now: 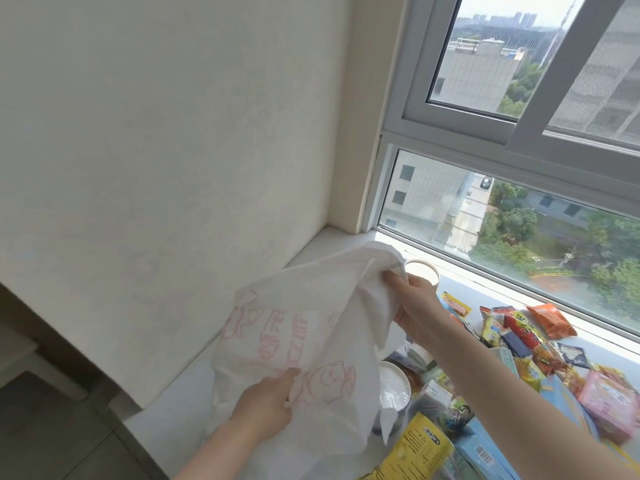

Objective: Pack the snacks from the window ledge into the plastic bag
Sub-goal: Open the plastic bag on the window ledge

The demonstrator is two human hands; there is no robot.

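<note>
A white plastic bag (304, 327) with pink printed drawings hangs above the white window ledge (180, 403). My left hand (266, 403) pinches its lower front side. My right hand (412, 303) grips the bunched top edge near the handles. To the right on the ledge lies a pile of snacks (519, 337): several small colourful packets, an orange packet (550, 320), a yellow pouch (415, 452), a pink box (606, 403) and a light blue box (485, 455). A white lidded cup (394, 386) stands just right of the bag, partly hidden by it.
A second round cup (422, 271) stands near the window glass behind my right hand. The window (519, 220) runs along the ledge's far side. A white wall (156, 168) closes the left end. The floor (41, 438) drops away at the lower left.
</note>
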